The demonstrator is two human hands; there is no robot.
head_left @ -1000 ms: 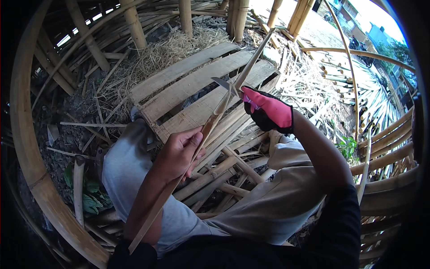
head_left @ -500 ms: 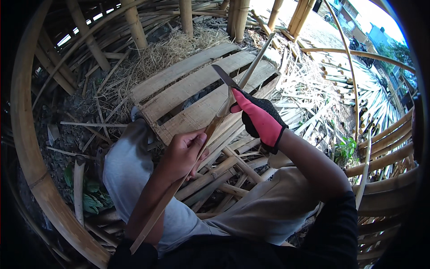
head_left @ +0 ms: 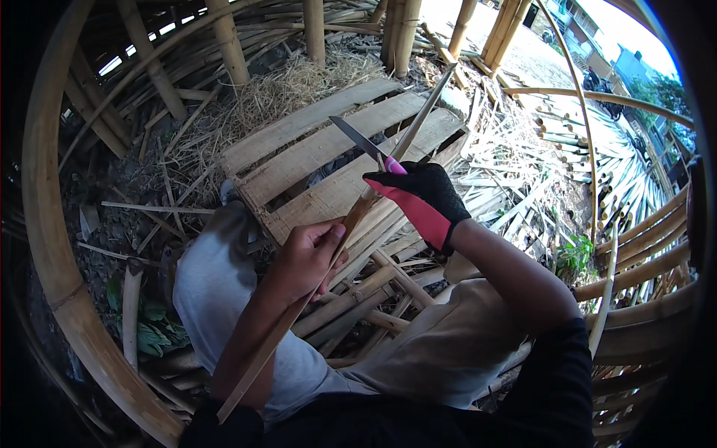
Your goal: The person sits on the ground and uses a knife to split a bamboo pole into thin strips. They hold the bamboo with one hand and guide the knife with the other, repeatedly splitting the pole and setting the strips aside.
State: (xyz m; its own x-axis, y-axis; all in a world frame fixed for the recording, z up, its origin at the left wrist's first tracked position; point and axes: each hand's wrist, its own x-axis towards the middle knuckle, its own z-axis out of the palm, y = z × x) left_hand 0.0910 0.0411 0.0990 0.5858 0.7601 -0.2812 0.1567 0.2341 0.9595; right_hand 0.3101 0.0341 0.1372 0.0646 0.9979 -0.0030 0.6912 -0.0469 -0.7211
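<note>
My bare left hand (head_left: 308, 261) is closed around a long bamboo strip (head_left: 358, 215). The strip slants from beside my left forearm up and away to the right, its far end above a slatted wooden platform (head_left: 321, 172). Farther along the strip is my right hand (head_left: 424, 200), in a black glove with a pinkish-red palm. It grips a knife (head_left: 360, 140) by its pink handle, the blade pointing up and left across the strip. The gloved fingers lie against the strip, and the exact contact of the blade's base with it is hidden.
Dry shavings (head_left: 291, 86) are heaped behind the platform. Bamboo posts (head_left: 314, 33) rise at the back, and a curved bamboo pole (head_left: 52, 246) bends along the left. Cut bamboo pieces (head_left: 381, 287) lie between my legs. Bamboo slats (head_left: 650, 313) stand at the right.
My right hand has turned and shifted slightly left and nearer to me, swinging the knife blade left and flatter. My left hand has kept its hold on the bamboo strip.
</note>
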